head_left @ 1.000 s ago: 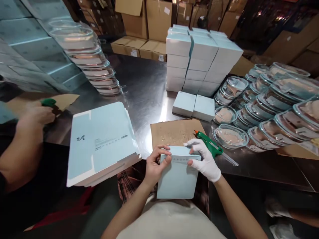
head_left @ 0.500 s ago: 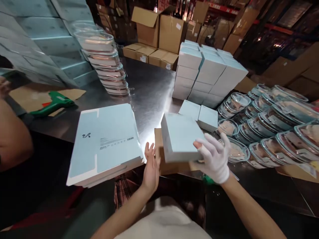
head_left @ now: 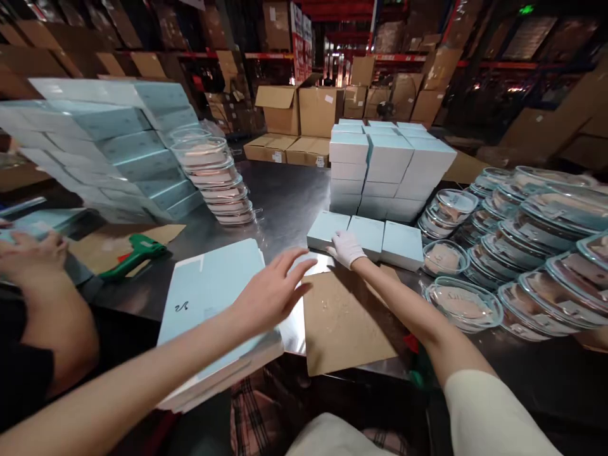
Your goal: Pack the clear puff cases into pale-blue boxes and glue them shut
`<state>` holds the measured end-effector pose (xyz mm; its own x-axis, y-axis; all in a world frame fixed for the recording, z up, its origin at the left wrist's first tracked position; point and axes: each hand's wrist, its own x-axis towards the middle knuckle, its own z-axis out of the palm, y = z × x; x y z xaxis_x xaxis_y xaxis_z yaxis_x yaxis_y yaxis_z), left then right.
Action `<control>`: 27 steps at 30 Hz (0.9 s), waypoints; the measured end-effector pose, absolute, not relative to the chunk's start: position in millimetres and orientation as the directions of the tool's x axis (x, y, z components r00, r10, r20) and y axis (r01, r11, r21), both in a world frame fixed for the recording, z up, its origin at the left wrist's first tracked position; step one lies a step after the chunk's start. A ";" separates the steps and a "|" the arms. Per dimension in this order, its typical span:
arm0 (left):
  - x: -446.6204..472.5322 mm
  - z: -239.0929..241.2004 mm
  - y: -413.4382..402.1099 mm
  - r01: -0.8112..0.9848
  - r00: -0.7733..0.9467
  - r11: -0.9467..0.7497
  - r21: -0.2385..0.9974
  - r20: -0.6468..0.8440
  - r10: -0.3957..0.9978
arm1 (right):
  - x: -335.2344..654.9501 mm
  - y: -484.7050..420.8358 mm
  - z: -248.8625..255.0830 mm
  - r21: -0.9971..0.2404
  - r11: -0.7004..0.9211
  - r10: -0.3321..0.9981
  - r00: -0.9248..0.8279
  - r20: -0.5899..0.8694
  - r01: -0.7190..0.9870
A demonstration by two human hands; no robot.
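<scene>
My right hand [head_left: 348,249], in a white glove, lies against the front of a row of light-blue boxes, at the left box [head_left: 327,228] and the middle box [head_left: 368,233]. Its fingers look apart; no box is lifted. A third box [head_left: 403,244] closes the row on the right. My bare left hand [head_left: 275,288] hovers over the right side of a stack of flat light-blue cartons [head_left: 209,285], fingers stretched and nothing in them. Between my arms, a brown cardboard sheet [head_left: 349,323] lies on the metal table [head_left: 278,190].
White-and-blue boxes [head_left: 394,158] are piled behind the row. Lidded oval glass containers [head_left: 536,253] crowd the right, and a container stack [head_left: 223,183] stands left. A green glue gun [head_left: 137,253] lies near another person's hands [head_left: 35,256]. More boxes [head_left: 123,145] rise at left.
The box my right hand held now sits at the left end of the row, which had two boxes. My left hand has risen and moved forward. The view has tilted up.
</scene>
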<state>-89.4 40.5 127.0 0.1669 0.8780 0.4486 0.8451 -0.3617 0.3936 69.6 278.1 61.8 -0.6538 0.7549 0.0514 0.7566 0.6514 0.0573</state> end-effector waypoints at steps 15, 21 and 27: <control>-47.0 -1.4 316.5 0.886 0.364 -0.371 0.279 0.080 0.928 | 266.1 338.7 35.4 0.013 0.322 0.944 -0.319 -0.086 0.947; -39.8 -8.8 305.5 0.896 0.311 -0.317 0.310 0.070 0.948 | 279.7 341.3 29.9 -0.002 0.410 0.909 -0.409 -0.087 0.912; -38.0 -1.5 305.4 0.907 0.342 -0.342 0.248 0.043 0.939 | 279.0 332.9 29.3 0.096 0.433 0.901 -0.428 -0.066 0.896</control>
<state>-38.0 305.4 -1.5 0.3421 0.9387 0.0427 0.9065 -0.3417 0.2480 279.0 332.9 29.3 -0.4282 0.9012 -0.0664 0.8963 0.4330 0.0956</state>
